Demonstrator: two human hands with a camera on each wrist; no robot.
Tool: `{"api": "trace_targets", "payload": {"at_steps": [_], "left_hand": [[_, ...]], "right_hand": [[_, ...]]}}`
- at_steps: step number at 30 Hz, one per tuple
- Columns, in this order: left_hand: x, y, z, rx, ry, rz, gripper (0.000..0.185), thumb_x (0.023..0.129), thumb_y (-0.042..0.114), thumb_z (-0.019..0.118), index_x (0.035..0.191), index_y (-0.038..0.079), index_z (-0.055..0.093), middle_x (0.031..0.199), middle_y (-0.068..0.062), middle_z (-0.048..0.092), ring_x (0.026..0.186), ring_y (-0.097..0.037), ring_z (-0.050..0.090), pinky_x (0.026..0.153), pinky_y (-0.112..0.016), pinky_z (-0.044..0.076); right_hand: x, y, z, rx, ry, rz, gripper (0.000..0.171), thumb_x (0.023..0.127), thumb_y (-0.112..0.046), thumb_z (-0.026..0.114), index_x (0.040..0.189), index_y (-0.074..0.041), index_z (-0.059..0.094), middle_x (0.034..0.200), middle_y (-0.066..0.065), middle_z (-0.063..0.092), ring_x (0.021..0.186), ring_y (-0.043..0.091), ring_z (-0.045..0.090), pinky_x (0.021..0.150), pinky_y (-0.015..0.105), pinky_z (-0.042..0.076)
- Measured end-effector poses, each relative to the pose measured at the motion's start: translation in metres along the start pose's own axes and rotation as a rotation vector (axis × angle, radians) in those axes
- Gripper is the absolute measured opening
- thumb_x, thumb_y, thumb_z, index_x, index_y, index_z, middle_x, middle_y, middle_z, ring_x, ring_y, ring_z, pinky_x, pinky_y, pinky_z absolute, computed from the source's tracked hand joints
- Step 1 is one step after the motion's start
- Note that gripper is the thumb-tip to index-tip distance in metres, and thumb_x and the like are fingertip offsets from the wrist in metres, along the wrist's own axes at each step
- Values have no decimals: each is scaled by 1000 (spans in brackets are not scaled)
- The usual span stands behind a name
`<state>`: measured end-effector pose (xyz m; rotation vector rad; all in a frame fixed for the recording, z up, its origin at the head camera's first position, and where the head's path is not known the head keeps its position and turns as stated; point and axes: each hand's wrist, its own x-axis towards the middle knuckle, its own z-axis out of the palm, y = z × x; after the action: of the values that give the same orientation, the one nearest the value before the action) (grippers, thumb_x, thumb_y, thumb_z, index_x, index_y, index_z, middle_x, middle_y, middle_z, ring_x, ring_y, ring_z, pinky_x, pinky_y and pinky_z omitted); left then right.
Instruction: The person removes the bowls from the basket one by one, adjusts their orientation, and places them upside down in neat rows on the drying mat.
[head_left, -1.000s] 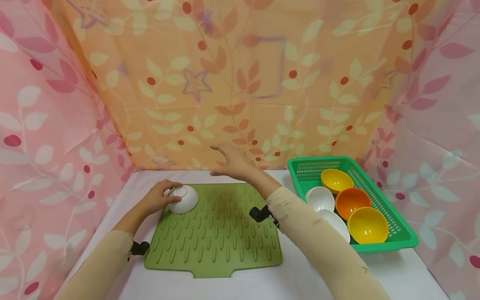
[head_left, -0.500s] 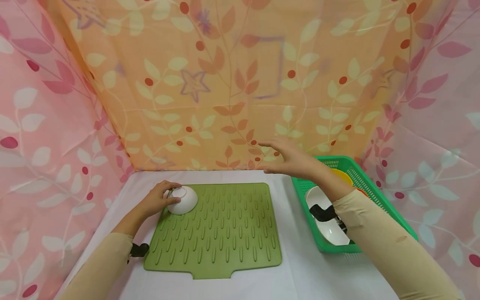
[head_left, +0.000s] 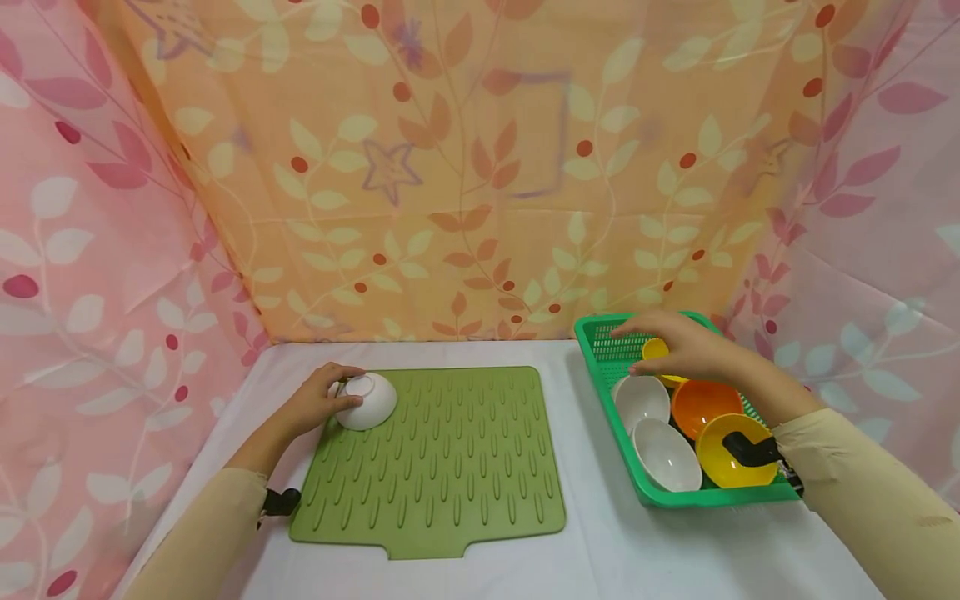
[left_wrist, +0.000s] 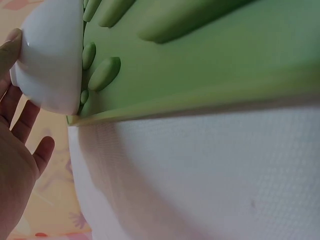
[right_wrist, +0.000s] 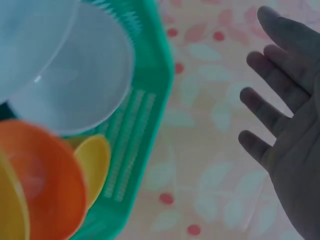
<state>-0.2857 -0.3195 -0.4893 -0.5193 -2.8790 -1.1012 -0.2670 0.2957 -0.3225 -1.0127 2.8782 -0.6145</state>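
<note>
My left hand (head_left: 318, 400) grips a white bowl (head_left: 377, 407) that sits upside down at the far left corner of a green ridged mat (head_left: 450, 467). In the left wrist view, fingertips lie against the bowl's base and side, with its rim at the mat. Over the far part of a green basket (head_left: 720, 497) hovers my right hand (head_left: 686, 350), fingers spread and holding nothing. Below it are two white bowls (head_left: 666, 457), an orange bowl (head_left: 701, 408), a near yellow bowl (head_left: 720, 467) and a far yellow bowl (head_left: 655, 348), partly hidden by the hand.
A white cloth (head_left: 592, 542) covers the table under mat and basket. Patterned curtains (head_left: 465, 167) close off the back and both sides. The basket's raised rim stands to the right of the mat.
My right hand has swung right from above the mat to over the basket, staying open. The left hand keeps its grip on the white bowl in the same spot.
</note>
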Motion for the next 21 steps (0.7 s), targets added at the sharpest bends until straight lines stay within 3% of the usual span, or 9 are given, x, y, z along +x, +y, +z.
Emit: {"api": "trace_targets", "payload": {"at_steps": [7,14,21], "left_hand": [[-1,-3,-1,-15,9,16,55,91,31,79,138,9,62,125,-17,58,120,-39,50,101,-65,37],[0,-6,2,-22,12,24,54,91,30,79,138,9,62,126,-18,58,119,-37,50,101,-64,37],[0,-5,3,-29,5,20,54,91,30,79,138,10,62,125,-16,57,119,-36,49,101,-63,37]], "right_hand": [[-18,34,12,1,-109,35,43,87,-28,83,128,-23,71,131,-1,67,129,34,55,105,60,45],[-22,54,28,12,-191,41,44,89,-24,80,131,-15,70,130,4,68,125,34,56,104,61,45],[-22,62,34,-3,-225,80,49,90,-24,80,136,-14,67,136,6,66,129,41,52,104,65,44]]}}
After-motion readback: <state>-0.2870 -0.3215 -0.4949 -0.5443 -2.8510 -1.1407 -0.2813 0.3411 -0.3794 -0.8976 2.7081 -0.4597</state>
